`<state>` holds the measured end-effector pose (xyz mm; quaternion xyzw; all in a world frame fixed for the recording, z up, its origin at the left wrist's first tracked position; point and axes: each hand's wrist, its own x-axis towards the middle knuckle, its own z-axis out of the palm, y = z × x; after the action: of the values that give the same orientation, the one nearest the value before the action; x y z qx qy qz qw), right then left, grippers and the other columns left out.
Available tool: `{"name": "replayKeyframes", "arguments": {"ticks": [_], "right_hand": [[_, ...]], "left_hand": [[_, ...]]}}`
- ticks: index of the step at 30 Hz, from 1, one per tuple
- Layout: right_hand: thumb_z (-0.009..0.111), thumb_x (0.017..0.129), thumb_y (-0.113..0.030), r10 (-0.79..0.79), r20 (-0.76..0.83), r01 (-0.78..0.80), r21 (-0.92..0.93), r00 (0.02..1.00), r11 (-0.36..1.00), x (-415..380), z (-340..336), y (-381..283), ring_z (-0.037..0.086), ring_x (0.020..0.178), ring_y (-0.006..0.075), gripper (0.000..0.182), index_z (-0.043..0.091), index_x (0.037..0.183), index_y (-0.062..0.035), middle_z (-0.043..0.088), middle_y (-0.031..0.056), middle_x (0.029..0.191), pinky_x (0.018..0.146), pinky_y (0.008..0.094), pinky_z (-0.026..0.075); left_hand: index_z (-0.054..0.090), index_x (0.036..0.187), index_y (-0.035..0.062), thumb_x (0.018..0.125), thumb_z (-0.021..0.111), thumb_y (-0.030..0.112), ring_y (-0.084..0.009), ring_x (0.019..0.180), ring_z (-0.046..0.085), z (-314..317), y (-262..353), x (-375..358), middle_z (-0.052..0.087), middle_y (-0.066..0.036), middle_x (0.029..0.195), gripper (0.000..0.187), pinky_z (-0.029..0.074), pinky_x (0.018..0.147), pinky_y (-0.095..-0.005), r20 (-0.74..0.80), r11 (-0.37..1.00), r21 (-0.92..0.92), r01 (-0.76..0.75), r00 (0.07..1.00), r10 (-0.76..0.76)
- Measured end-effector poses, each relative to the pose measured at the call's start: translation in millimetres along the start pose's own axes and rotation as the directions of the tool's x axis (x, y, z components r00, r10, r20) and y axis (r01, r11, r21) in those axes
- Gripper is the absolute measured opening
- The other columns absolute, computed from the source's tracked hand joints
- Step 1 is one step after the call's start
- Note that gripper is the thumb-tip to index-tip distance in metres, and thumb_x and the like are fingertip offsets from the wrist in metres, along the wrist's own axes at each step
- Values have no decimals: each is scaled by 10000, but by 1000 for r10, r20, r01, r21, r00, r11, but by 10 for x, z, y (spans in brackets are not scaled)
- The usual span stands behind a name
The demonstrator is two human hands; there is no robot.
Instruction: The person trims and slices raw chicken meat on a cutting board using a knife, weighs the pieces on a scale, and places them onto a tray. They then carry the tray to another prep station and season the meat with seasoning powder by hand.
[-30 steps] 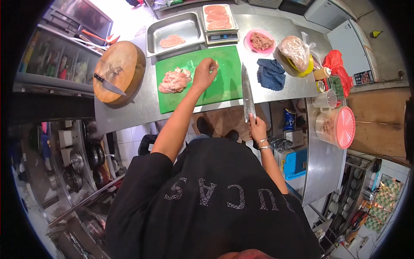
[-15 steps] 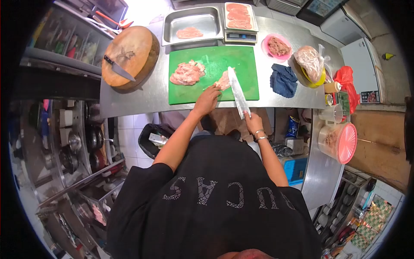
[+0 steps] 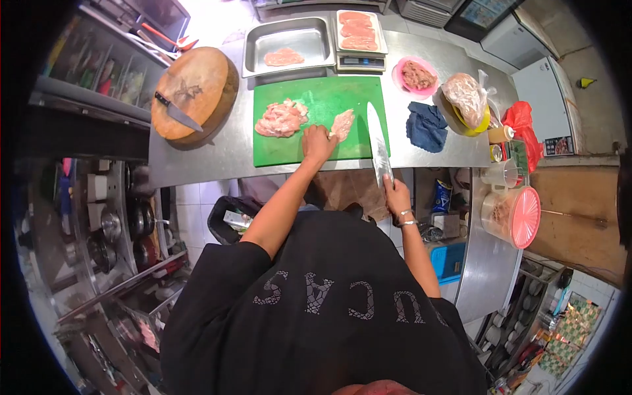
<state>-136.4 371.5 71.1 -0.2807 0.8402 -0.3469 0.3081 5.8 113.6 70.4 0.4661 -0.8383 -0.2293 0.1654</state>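
Note:
My right hand (image 3: 396, 197) grips a large kitchen knife (image 3: 378, 135), its long blade pointing away from me over the right side of the green cutting board (image 3: 322, 153). My left hand (image 3: 318, 143) is over the board's near half with its fingers curled down. What those fingers hold, if anything, is hidden. A flat slice of raw meat (image 3: 343, 124) lies just right of my left fingertips, with the knife apart from it. Beyond the left hand, on the board's left side, sits a pile of raw meat pieces (image 3: 280, 120).
Behind the board are a metal tray (image 3: 247, 66) with one slice and a scale (image 3: 361, 62) bearing a tray of meat slices (image 3: 359, 29). A second knife (image 3: 179, 113) rests on a round wooden block (image 3: 197, 79). Rightward lie a pink bowl (image 3: 434, 79) and blue cloth (image 3: 426, 126).
The knife has moved right, off the meat slice. My left hand has shifted left, toward the pile. The whole view has shifted slightly.

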Motion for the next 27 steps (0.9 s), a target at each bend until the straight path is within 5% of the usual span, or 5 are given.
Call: {"name": "replayKeyframes", "arguments": {"ticks": [7,12,16,19,27], "right_hand": [[533,1014,-518,189,-1,-184,213,982,960,-531,6,264,456,356,131,571,490,674,-61,466,18,502,340,313,363],[550,1007,-511,178,-29,-165,255,984,953,-584,137,496,433,352,92,519,517,714,-83,451,-14,505,327,275,345],[560,1000,-507,81,-18,-78,110,997,991,-483,201,362,509,407,157,550,552,718,-35,508,54,521,403,339,410],[552,985,-508,-40,121,45,-44,992,998,-394,196,-95,616,651,405,596,605,769,45,592,249,668,638,475,474],[504,978,-568,-133,197,181,-249,971,951,140,412,-182,639,833,499,640,655,838,38,649,308,804,739,537,492]], "left_hand": [[605,889,24,796,671,14,-207,673,628,368,8,319,674,-125,896,115,523,616,-329,-74,743,-668,-49,997,0],[546,1065,12,803,639,-65,-183,742,647,22,-138,336,644,-102,876,289,545,624,-322,234,238,-919,314,921,-312],[532,1043,-3,792,649,-90,-199,744,661,-144,-644,116,631,-109,855,290,595,597,-322,254,395,-834,385,904,-344],[548,978,-8,785,680,-98,-190,690,673,-150,-792,-74,633,-102,811,250,600,571,-306,209,380,-859,343,912,-352],[639,893,-5,794,737,66,-198,672,683,-41,-765,-233,681,-117,782,157,546,628,-330,-118,829,-534,169,955,-271]]}}
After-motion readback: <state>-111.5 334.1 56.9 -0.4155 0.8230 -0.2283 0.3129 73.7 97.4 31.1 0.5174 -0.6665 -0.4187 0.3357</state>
